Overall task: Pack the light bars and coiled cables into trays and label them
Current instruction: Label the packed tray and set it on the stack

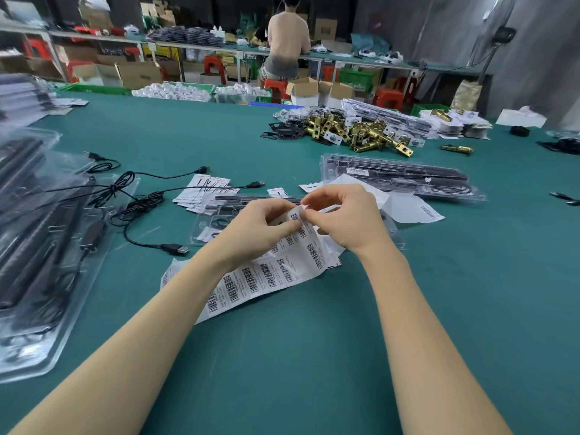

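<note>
Both hands pinch the raised top edge of a barcode label sheet (251, 281), left hand (257, 229) and right hand (342, 218) almost touching. Beneath them a clear tray (204, 224) holding light bars (251, 200) lies on the green surface (314, 356); loose USB cables (138, 199) sprawl left.

Both hands, left hand (263, 226) and right hand (343, 221), pinch the barcode label sheet (266, 276)

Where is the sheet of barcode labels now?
In the head view, the barcode label sheet lies centre on the green table, its top pinched by both hands, before the clear tray.
</note>
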Action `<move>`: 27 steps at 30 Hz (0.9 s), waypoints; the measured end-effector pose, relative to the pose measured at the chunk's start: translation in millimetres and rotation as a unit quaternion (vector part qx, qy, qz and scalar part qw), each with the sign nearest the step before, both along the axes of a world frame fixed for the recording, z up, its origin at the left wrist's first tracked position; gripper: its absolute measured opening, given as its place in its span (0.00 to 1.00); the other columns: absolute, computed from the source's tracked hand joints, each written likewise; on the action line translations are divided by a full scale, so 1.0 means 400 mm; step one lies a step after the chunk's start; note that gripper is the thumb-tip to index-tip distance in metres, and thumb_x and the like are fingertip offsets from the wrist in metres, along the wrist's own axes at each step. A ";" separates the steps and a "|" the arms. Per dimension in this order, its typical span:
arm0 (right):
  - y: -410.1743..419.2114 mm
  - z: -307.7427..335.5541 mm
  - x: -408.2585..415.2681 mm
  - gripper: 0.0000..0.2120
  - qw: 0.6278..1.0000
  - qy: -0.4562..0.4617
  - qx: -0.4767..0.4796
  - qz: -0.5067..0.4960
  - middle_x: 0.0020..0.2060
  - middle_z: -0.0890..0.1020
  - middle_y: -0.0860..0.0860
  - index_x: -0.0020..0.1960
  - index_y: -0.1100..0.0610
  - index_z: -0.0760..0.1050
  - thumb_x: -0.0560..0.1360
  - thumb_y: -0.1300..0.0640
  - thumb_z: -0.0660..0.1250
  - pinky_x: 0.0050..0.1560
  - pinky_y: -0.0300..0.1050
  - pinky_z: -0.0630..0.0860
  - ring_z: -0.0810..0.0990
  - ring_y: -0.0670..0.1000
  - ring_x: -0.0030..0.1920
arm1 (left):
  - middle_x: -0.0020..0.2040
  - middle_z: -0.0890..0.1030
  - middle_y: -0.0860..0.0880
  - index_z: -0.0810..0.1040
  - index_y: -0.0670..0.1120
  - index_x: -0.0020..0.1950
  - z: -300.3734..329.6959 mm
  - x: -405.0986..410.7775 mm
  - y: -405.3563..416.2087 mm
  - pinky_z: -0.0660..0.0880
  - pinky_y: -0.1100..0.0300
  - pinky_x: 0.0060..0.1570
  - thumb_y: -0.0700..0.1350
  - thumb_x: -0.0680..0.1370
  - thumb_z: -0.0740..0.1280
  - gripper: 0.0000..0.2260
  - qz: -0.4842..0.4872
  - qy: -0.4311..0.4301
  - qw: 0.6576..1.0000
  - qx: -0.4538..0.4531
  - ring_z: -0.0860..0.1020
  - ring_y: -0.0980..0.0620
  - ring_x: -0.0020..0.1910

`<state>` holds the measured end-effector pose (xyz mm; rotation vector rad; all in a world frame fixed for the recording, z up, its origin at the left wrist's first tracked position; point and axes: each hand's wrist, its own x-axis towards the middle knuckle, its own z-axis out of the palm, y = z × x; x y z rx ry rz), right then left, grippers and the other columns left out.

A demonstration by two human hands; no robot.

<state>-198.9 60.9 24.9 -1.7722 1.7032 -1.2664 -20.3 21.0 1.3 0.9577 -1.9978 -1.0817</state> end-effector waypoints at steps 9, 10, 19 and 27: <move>0.010 0.018 -0.012 0.06 0.998 0.028 0.051 0.031 0.37 0.85 0.41 0.39 0.45 0.83 0.72 0.54 0.76 0.43 0.46 0.82 0.83 0.41 0.39 | 0.44 0.83 0.59 0.81 0.54 0.55 -0.004 -0.002 -0.001 0.78 0.57 0.49 0.49 0.79 0.69 0.05 -0.004 -0.019 1.000 -0.014 0.81 0.56 0.45; 0.014 0.024 -0.021 0.05 0.997 0.016 0.065 0.039 0.38 0.85 0.42 0.39 0.46 0.83 0.72 0.55 0.76 0.44 0.45 0.82 0.83 0.42 0.40 | 0.46 0.83 0.57 0.80 0.54 0.55 -0.005 -0.003 0.001 0.79 0.55 0.50 0.52 0.79 0.69 0.06 -0.004 -0.032 0.999 -0.025 0.81 0.55 0.47; 0.063 0.042 -0.088 0.03 0.980 -0.096 0.124 0.125 0.42 0.84 0.50 0.44 0.54 0.82 0.75 0.62 0.73 0.46 0.42 0.78 0.81 0.49 0.45 | 0.54 0.80 0.57 0.70 0.56 0.59 -0.014 0.005 0.019 0.80 0.61 0.47 0.57 0.78 0.69 0.13 -0.049 -0.028 0.998 -0.013 0.81 0.60 0.50; 0.070 0.075 -0.138 0.07 0.916 -0.392 0.019 0.083 0.37 0.80 0.46 0.47 0.52 0.78 0.76 0.64 0.68 0.33 0.36 0.73 0.77 0.46 0.37 | 0.56 0.79 0.54 0.73 0.52 0.63 -0.012 -0.027 0.051 0.72 0.49 0.57 0.56 0.77 0.69 0.17 -0.084 -0.215 0.944 -0.235 0.74 0.51 0.54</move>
